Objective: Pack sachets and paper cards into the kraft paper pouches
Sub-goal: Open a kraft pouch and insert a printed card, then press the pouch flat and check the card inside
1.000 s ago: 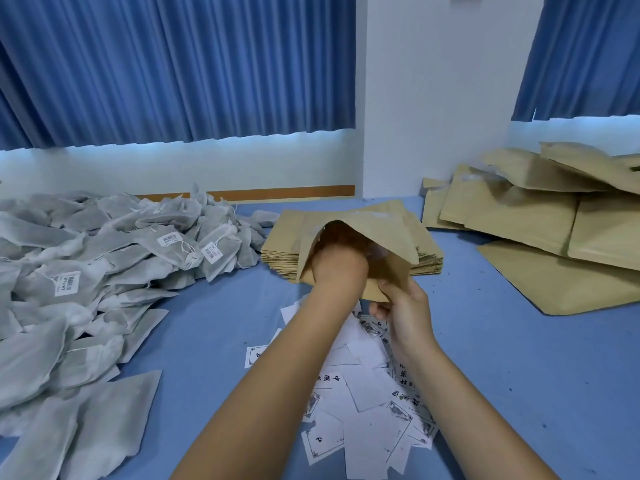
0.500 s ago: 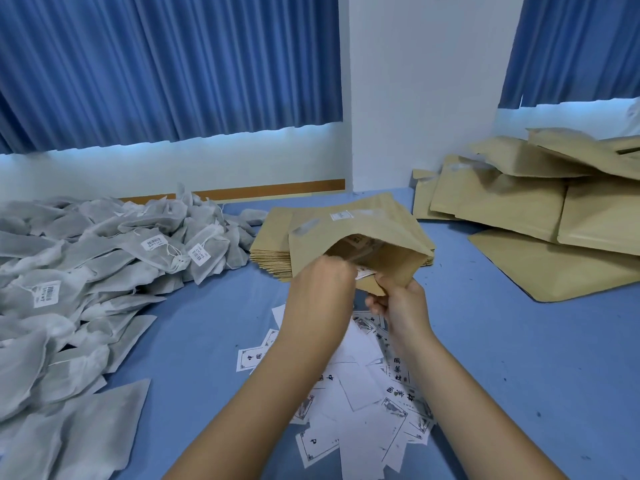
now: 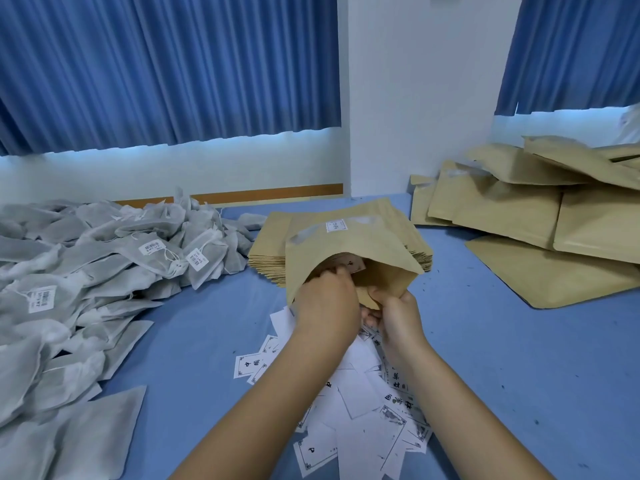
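A kraft paper pouch point(image 3: 349, 242) is held up over the blue table with its mouth facing me. My right hand point(image 3: 396, 318) grips the lower lip of that mouth. My left hand point(image 3: 325, 303) is at the mouth, its fingertips curled on a paper card point(image 3: 351, 265) that pokes out of the opening. Loose white printed cards point(image 3: 360, 427) lie scattered under my forearms. Several grey mesh sachets point(image 3: 104, 258) with barcode labels are heaped on the left. What else is inside the pouch is hidden.
A flat stack of empty kraft pouches point(image 3: 266, 261) lies just behind the held pouch. Several bulkier kraft pouches point(image 3: 519, 209) are piled at the back right. The blue table surface point(image 3: 502, 358) shows on the right; a white wall and blue curtains stand behind.
My left hand has come back out from deep inside the pouch to its mouth. The pouch has tilted, and a card now shows at the opening.
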Demonstrator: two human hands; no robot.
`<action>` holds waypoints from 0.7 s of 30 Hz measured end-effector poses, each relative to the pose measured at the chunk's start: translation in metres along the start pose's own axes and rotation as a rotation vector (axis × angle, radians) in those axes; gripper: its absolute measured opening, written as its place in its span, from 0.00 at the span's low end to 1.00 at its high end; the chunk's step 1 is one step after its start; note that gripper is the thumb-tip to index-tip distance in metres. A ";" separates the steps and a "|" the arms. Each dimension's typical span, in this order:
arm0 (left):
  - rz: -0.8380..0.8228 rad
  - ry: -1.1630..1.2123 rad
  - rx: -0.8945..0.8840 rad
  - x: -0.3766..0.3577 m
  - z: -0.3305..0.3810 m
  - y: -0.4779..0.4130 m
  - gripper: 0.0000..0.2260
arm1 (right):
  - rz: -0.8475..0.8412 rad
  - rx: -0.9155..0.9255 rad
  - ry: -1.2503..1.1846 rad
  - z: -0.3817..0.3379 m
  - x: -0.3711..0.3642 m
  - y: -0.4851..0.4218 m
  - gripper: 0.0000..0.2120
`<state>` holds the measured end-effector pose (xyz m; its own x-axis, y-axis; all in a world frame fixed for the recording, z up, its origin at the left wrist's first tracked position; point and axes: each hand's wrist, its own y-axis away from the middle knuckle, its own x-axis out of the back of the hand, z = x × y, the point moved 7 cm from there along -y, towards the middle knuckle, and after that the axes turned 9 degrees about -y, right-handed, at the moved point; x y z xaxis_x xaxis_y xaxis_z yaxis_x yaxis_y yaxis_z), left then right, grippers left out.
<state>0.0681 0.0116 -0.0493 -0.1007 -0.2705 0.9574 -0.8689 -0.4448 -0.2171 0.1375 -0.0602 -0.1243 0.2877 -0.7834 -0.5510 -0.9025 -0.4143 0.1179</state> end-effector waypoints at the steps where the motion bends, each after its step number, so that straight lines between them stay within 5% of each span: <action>1: 0.029 -0.006 -0.010 0.003 0.002 0.004 0.16 | 0.005 -0.005 -0.013 -0.001 0.001 0.000 0.04; 6: 0.138 -0.021 0.032 0.023 0.005 0.020 0.13 | 0.000 -0.008 -0.014 -0.003 0.001 0.002 0.05; 10: 0.536 0.022 0.018 0.063 0.005 0.036 0.13 | -0.045 0.014 -0.010 -0.005 -0.002 0.003 0.05; 13: 0.443 0.109 -0.049 0.048 0.003 0.021 0.22 | -0.063 0.021 -0.057 -0.007 -0.005 0.003 0.05; 18: 0.337 0.144 -0.228 0.017 0.018 0.021 0.14 | -0.185 0.010 -0.116 -0.010 -0.013 0.005 0.16; 21: 0.457 0.187 -0.283 0.008 0.023 0.032 0.12 | -0.205 -0.035 -0.145 -0.004 -0.010 0.001 0.21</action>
<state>0.0509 -0.0246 -0.0535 -0.5589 -0.2148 0.8009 -0.8100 -0.0652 -0.5828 0.1354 -0.0544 -0.1149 0.4119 -0.6076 -0.6791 -0.8177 -0.5754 0.0189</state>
